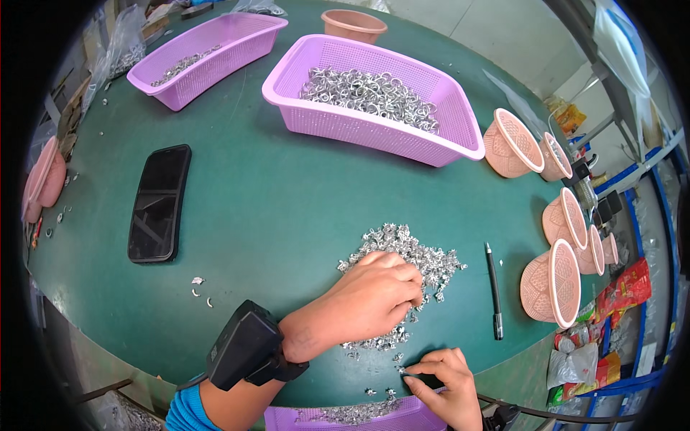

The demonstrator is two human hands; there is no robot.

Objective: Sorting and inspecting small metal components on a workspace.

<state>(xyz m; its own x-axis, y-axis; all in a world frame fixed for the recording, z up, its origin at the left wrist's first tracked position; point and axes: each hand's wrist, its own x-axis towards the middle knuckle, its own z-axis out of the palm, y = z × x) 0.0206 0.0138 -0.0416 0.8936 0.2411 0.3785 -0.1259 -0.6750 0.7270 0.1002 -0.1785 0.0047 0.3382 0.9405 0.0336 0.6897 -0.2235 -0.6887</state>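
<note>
A loose pile of small silver metal parts lies on the green table, scattering toward me. My left hand rests on this pile with its fingers curled down among the parts; its fingertips are hidden. Close to the table's near edge, my right hand pinches a small metal part between thumb and forefinger. Just below it, a purple basket at the near edge contains more small silver parts. A few stray parts lie on the table beside the basket.
Two purple baskets, one with silver rings, stand at the back. A black phone lies left, a black pen right. Several pinkish bowls lie tipped along the right edge. Small metal scraps dot the left.
</note>
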